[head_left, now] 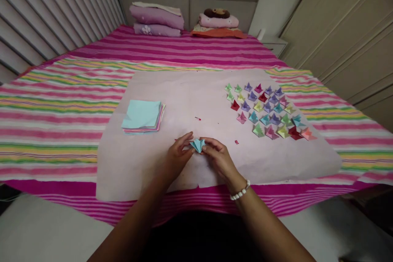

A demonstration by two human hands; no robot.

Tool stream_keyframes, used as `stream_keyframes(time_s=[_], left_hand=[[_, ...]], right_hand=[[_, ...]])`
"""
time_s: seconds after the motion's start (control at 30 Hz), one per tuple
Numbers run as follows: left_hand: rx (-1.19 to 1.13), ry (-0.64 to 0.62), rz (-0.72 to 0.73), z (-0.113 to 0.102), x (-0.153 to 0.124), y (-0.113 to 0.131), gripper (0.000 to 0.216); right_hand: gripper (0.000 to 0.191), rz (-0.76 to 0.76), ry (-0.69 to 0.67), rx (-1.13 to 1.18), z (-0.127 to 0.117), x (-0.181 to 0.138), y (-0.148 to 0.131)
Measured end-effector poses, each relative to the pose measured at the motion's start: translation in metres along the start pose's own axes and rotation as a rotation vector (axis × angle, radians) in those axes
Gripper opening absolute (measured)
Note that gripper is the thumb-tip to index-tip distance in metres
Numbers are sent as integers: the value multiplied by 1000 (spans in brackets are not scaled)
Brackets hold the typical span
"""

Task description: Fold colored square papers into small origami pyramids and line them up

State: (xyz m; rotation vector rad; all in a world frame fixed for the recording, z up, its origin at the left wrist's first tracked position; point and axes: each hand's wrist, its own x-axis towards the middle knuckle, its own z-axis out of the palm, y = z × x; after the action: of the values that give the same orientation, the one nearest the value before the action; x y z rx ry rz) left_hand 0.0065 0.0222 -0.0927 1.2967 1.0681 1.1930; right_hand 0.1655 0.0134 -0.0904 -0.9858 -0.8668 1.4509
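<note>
Both of my hands meet over a large pale sheet (147,163) spread on the bed. My left hand (179,154) and my right hand (216,157) pinch a small light-blue folded paper piece (197,145) between their fingertips, just above the sheet. A bead bracelet (240,192) circles my right wrist. To the left lies a stack of square coloured papers (143,116) with a light-blue sheet on top. To the right, several small folded paper shapes (267,110) in many colours sit in rows.
The bed has a pink striped cover (61,102). Folded blankets and pillows (156,20) lie at the headboard. A slatted wall is on the left, wardrobe doors (346,37) on the right. Tiny red paper scraps (198,118) dot the sheet.
</note>
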Motion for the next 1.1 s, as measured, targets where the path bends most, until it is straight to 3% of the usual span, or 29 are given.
stream_keyframes(time_s=[0.17, 0.27, 0.43, 0.6, 0.8, 0.97, 1.1], left_hand=[[252, -118, 273, -2, -6, 13, 28], [278, -141, 308, -4, -9, 19, 19], [294, -109, 253, -2, -13, 24, 9], [183, -70, 176, 2, -16, 30, 5], [78, -18, -32, 8, -19, 32, 26], [48, 75, -70, 14, -20, 31, 49], [-89, 26, -177, 14, -21, 29, 52]], right_hand=[[25, 56, -16, 108, 6, -8, -12], [24, 73, -37, 113, 7, -12, -17], [26, 34, -89, 55, 7, -18, -20], [40, -36, -134, -100, 3, -24, -19], [35, -62, -151, -138, 0, -25, -18], [22, -89, -150, -121, 3, -27, -23], [16, -114, -158, -101, 5, -30, -24]])
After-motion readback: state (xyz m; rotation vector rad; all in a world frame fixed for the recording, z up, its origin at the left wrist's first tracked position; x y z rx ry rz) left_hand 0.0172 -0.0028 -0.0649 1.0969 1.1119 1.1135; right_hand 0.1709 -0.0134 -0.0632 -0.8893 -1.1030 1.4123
